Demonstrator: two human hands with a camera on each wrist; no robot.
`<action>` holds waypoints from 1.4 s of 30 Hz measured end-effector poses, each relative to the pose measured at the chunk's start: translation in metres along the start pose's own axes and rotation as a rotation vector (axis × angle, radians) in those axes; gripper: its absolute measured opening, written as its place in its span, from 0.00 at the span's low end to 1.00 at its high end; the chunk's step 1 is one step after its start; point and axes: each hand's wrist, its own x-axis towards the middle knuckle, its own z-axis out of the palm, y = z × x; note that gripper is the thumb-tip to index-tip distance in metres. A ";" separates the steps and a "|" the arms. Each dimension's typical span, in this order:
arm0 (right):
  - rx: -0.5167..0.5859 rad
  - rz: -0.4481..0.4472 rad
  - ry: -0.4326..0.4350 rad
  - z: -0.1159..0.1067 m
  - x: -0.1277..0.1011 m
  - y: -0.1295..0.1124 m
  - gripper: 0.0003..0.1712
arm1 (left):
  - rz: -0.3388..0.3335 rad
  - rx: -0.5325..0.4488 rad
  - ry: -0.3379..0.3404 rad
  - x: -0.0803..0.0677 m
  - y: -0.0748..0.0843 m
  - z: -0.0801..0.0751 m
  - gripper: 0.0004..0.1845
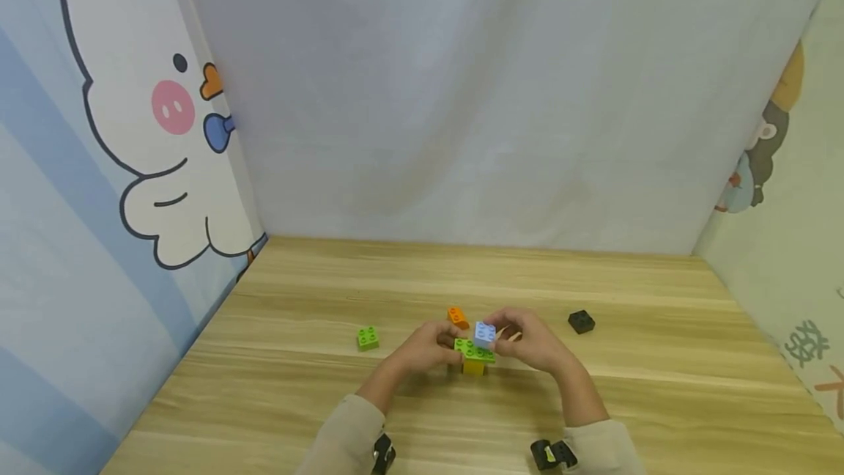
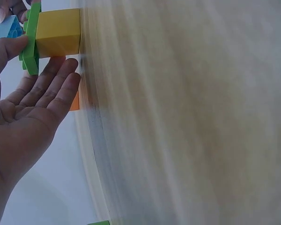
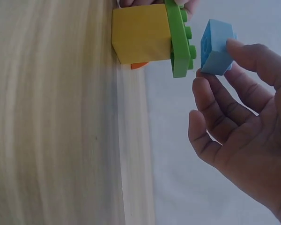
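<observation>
A light blue toy brick is pinched between the thumb and fingers of my right hand. In the right wrist view the blue brick is tilted, with a gap between it and the studs of a flat green plate. That plate sits on top of a yellow brick, which stands on the table. My left hand grips the green plate at its left end; in the left wrist view the thumb presses the plate's edge and the other fingers reach behind the yellow brick.
Just behind the stack lies an orange brick. A small green brick is to the left, and a black brick to the right. The wooden table meets a pale curtain at the back and printed cloth at both sides.
</observation>
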 end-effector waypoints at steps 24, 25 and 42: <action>-0.067 -0.002 -0.031 0.012 0.007 0.007 0.16 | 0.029 -0.010 -0.023 0.000 -0.005 0.000 0.17; -0.069 -0.003 -0.034 0.012 0.007 0.007 0.16 | 0.027 -0.010 -0.023 -0.001 -0.005 0.000 0.17; -0.088 -0.008 -0.052 0.010 0.009 0.004 0.15 | 0.020 -0.022 -0.045 0.000 -0.005 -0.005 0.17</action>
